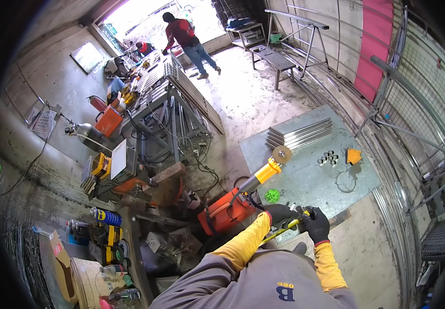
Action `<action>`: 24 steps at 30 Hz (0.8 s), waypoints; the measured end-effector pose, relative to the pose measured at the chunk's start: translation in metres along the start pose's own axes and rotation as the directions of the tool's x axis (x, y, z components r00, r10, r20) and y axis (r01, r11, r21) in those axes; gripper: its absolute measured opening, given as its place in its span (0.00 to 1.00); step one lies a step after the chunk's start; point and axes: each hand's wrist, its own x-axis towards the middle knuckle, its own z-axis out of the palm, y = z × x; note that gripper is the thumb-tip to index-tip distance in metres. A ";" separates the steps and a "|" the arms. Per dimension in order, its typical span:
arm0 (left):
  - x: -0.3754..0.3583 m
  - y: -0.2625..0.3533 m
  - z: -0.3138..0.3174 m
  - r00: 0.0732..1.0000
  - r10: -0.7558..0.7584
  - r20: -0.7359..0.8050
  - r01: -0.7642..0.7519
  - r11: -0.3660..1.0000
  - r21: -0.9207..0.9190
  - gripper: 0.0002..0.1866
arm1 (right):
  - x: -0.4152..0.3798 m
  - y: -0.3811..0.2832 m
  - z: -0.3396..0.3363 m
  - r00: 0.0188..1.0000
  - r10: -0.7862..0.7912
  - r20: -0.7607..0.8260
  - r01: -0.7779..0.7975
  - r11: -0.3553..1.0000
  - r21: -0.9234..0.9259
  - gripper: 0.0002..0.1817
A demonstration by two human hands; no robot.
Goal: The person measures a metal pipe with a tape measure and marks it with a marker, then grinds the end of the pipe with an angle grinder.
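My left hand (280, 212), in a black glove, is closed in front of my body, with a small white piece at its fingertips; what it grips is mostly hidden. Close beside it, my right hand (317, 226), also black-gloved, is closed round the end of a narrow yellow strip (279, 234) that looks like a tape measure. The strip slants down toward my waist. Just past my left hand, a yellow-headed angle grinder (268, 171) with a round disc rests against a red-orange machine (226, 212). A bright green object (272, 195) lies near it.
On a metal sheet (304, 177) lie a stack of metal tubes (302, 133), several short rings (328, 158) and an orange block (353, 156). A cluttered workbench (173, 116) stands left; another person (184, 38) leans over its far end. Metal frames line the right wall.
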 end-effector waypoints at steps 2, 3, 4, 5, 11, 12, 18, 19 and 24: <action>0.005 -0.001 -0.002 1.000 0.001 0.015 -0.002 0.999 0.039 0.28 | 0.000 -0.007 -0.003 0.999 0.030 0.010 -0.029 0.996 -0.084 0.20; 0.004 -0.001 -0.002 1.000 -0.001 0.031 -0.001 0.997 0.077 0.32 | 0.000 -0.005 -0.002 0.999 0.032 0.012 -0.031 0.996 -0.085 0.20; 0.003 -0.003 -0.001 0.999 -0.003 0.032 0.000 0.997 0.074 0.32 | 0.000 -0.004 0.000 0.999 0.033 0.005 -0.032 0.998 -0.054 0.20; 0.002 -0.003 -0.002 0.998 0.046 0.048 -0.049 0.997 0.065 0.32 | 0.001 -0.002 0.001 1.000 0.031 -0.003 -0.031 0.999 -0.023 0.20; 0.002 -0.003 -0.004 0.996 0.071 0.060 -0.072 0.997 0.006 0.30 | 0.000 -0.008 -0.004 0.998 0.053 0.028 -0.051 0.995 -0.081 0.21; 0.000 -0.005 -0.004 0.983 0.184 0.014 -0.184 0.973 0.143 0.29 | 0.001 -0.004 -0.002 0.998 0.054 0.034 -0.051 0.995 -0.083 0.21; -0.033 0.029 0.000 0.996 0.080 -0.034 -0.074 0.986 0.149 0.33 | 0.006 0.013 0.003 0.997 0.049 0.051 -0.052 0.997 0.049 0.20; -0.031 0.028 0.000 0.995 0.087 -0.040 -0.081 0.986 0.146 0.33 | 0.007 0.014 0.002 0.997 0.040 0.062 -0.044 0.997 0.065 0.21; 0.015 -0.015 0.004 0.980 0.197 -0.023 -0.172 0.903 0.393 0.38 | 0.010 0.010 -0.005 0.994 -0.039 0.100 0.030 0.995 0.091 0.20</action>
